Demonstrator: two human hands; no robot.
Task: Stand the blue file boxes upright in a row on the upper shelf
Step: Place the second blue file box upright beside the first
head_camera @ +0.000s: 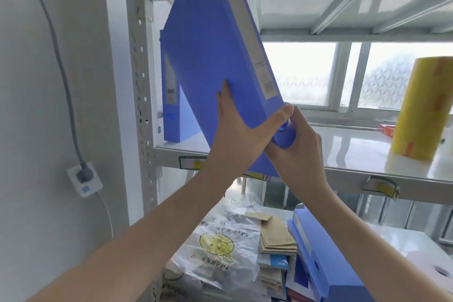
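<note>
Shelf [343, 152] — bag [220, 247] lettering "HAVE A NICE"

Yellow roll [416, 108], plastic bag [220, 247], wall socket [84, 179]

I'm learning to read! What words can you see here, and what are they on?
"THANK YOU" and "HAVE A NICE DAY", partly creased, seen upside down: plastic bag with the smiley face.
Spine label on the held blue file box: too blurred.
Standing blue file box label: too blurred.
Yellow shelf tags: too blurred.
</note>
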